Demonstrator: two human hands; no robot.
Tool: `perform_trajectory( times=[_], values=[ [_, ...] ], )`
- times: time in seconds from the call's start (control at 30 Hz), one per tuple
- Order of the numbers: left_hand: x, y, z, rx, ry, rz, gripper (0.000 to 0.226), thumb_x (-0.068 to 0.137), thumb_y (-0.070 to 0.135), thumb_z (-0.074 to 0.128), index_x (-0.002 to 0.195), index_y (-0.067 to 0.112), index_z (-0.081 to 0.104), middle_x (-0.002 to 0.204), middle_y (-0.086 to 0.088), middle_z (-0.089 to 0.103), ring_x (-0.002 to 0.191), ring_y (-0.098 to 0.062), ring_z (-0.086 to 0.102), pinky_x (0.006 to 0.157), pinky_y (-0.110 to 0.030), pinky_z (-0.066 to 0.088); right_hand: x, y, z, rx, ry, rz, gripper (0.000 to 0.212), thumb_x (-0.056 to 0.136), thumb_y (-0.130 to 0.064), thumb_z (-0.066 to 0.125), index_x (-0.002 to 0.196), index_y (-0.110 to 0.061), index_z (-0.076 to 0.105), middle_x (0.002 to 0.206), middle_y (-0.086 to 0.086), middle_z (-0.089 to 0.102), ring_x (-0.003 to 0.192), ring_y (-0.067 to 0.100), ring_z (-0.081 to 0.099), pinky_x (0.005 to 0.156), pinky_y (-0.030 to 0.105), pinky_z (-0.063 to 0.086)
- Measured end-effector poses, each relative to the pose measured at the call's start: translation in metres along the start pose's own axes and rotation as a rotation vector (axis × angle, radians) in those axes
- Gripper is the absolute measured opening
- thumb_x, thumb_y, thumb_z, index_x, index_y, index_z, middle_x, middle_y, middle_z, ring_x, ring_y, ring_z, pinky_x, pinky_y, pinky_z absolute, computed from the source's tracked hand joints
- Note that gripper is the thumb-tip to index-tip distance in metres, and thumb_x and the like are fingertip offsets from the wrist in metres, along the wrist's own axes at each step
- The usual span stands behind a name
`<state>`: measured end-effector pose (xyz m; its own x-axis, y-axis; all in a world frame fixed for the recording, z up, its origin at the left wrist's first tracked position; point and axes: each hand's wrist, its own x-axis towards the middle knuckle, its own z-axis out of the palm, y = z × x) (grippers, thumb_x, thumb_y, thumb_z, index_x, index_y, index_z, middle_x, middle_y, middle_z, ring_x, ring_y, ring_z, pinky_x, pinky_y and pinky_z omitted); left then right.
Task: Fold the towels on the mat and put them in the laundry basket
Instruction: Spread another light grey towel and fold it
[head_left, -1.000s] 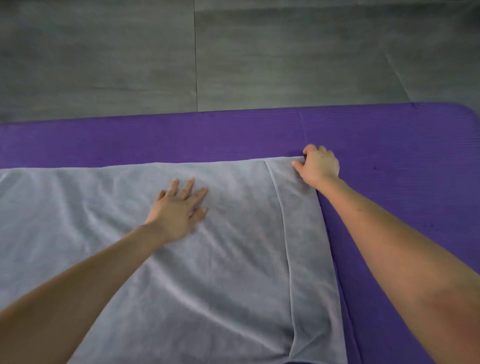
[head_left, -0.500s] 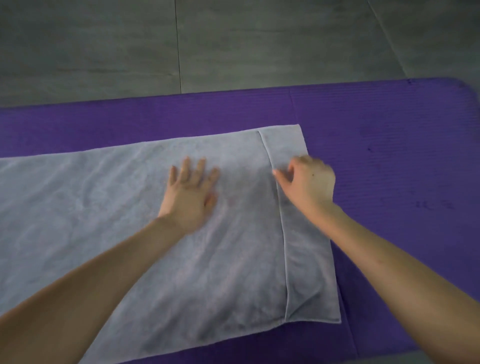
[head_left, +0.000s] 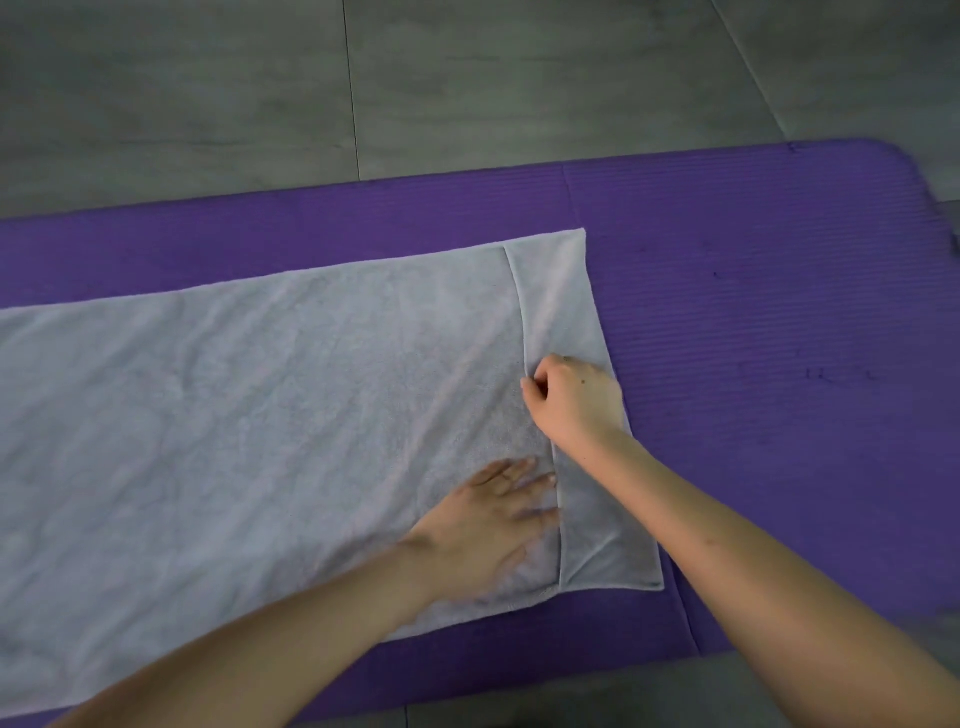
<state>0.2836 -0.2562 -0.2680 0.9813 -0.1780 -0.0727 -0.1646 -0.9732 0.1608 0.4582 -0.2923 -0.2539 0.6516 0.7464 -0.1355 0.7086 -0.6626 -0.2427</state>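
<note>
My L hand (head_left: 488, 525) lay spread flat on grey towel (head_left: 260, 415), pinning it to the mat (head_left: 753, 312); R hand (head_left: 576, 400) pinched the folded flap (head_left: 563, 312) at its edge, prob. to square it.

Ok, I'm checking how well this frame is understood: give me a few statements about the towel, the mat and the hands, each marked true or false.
1. The towel lies on a purple mat. True.
2. The left hand lifts a towel corner. False: it lies flat on the towel, fingers straight.
3. The towel's right end is folded over as a narrow strip. True.
4. A laundry basket stands beside the mat. False: no basket is in view.
5. The right hand rests on the bare mat. False: it is on the strip, fingers curled at its edge.
</note>
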Motion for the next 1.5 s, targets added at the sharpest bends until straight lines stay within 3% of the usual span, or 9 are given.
perform_trajectory(
  times=[0.1, 0.23, 0.47, 0.57, 0.7, 1.1, 1.23, 1.37, 1.5],
  values=[
    [0.001, 0.000, -0.004, -0.006, 0.038, -0.024, 0.042, 0.080, 0.036, 0.064, 0.120, 0.027, 0.059, 0.132, -0.007, 0.056, 0.124, -0.026, 0.052, 0.100, -0.035, 0.043, -0.013, 0.013, 0.000, 0.089, 0.142, -0.016, 0.032, 0.090, -0.038, 0.052, 0.083, -0.010, 0.064, 0.076, 0.005, 0.064, 0.070, 0.027, 0.060, 0.055, 0.030, 0.041],
    [0.016, -0.008, -0.009, -0.131, 0.171, -0.121, 0.036, 0.084, 0.030, 0.040, 0.107, 0.023, 0.067, 0.122, -0.002, 0.061, 0.113, -0.025, 0.056, 0.088, -0.036, 0.053, -0.055, 0.040, -0.002, 0.039, 0.325, -0.056, 0.028, 0.080, -0.034, 0.048, 0.076, -0.013, 0.066, 0.066, 0.002, 0.061, 0.055, 0.024, 0.056, 0.046, 0.027, 0.039],
    [0.101, -0.086, -0.048, -0.756, 0.304, -1.115, 0.022, 0.089, 0.015, 0.046, 0.086, 0.002, 0.064, 0.093, -0.019, 0.066, 0.094, -0.034, 0.061, 0.076, -0.034, 0.044, -0.111, 0.063, -0.002, 0.144, 0.079, 0.343, 0.038, 0.087, -0.039, 0.059, 0.119, -0.018, 0.057, 0.103, 0.003, 0.062, 0.091, 0.027, 0.060, 0.066, 0.034, 0.044],
    [0.136, -0.115, -0.056, -0.818, 0.264, -1.251, 0.026, 0.087, 0.017, 0.050, 0.065, 0.005, 0.055, 0.077, -0.018, 0.064, 0.093, -0.036, 0.062, 0.075, -0.036, 0.048, -0.122, 0.067, -0.003, 0.199, 0.049, 0.444, 0.043, 0.088, -0.042, 0.056, 0.124, -0.021, 0.049, 0.104, -0.004, 0.062, 0.095, 0.020, 0.060, 0.071, 0.032, 0.044],
    [0.166, -0.143, -0.059, -0.782, 0.292, -1.317, 0.029, 0.082, 0.022, 0.057, 0.100, 0.000, 0.066, 0.104, -0.018, 0.068, 0.099, -0.033, 0.063, 0.080, -0.036, 0.050, -0.125, 0.069, -0.002, 0.238, -0.017, 0.514, 0.037, 0.088, -0.039, 0.058, 0.120, -0.023, 0.052, 0.101, -0.006, 0.064, 0.094, 0.018, 0.061, 0.072, 0.030, 0.044],
    [0.184, -0.153, -0.053, -0.419, 0.326, -1.074, 0.030, 0.088, 0.013, 0.049, 0.118, 0.013, 0.051, 0.112, -0.013, 0.058, 0.107, -0.029, 0.051, 0.088, -0.033, 0.039, -0.120, 0.079, -0.015, 0.334, -0.142, 0.446, 0.025, 0.084, -0.032, 0.066, 0.105, -0.023, 0.056, 0.077, -0.011, 0.058, 0.071, 0.009, 0.058, 0.065, 0.027, 0.049],
    [0.181, -0.131, -0.055, -0.086, 0.296, -0.663, 0.041, 0.091, 0.022, 0.046, 0.130, 0.009, 0.048, 0.135, -0.017, 0.043, 0.122, -0.034, 0.039, 0.102, -0.039, 0.030, -0.120, 0.079, -0.016, 0.151, 0.018, 0.273, 0.048, 0.072, -0.038, 0.076, 0.113, -0.021, 0.059, 0.092, -0.006, 0.061, 0.081, 0.016, 0.060, 0.063, 0.029, 0.050],
    [0.164, -0.089, -0.028, 0.059, -0.072, -0.195, 0.062, 0.097, 0.050, 0.016, 0.150, 0.020, 0.009, 0.158, -0.011, 0.003, 0.146, -0.028, -0.001, 0.118, -0.044, -0.002, -0.119, 0.077, -0.010, 0.028, 0.122, 0.070, 0.061, 0.054, -0.043, 0.086, 0.106, -0.018, 0.065, 0.085, -0.002, 0.062, 0.069, 0.018, 0.061, 0.049, 0.027, 0.048],
    [0.145, -0.070, -0.008, 0.151, -0.163, -0.210, 0.064, 0.090, 0.058, -0.006, 0.144, 0.026, -0.015, 0.158, -0.010, -0.009, 0.145, -0.027, -0.013, 0.117, -0.050, -0.006, -0.122, 0.078, -0.008, 0.032, 0.059, 0.130, 0.068, 0.055, -0.047, 0.085, 0.113, -0.018, 0.062, 0.088, -0.001, 0.062, 0.073, 0.020, 0.062, 0.052, 0.027, 0.048]
  ],
)
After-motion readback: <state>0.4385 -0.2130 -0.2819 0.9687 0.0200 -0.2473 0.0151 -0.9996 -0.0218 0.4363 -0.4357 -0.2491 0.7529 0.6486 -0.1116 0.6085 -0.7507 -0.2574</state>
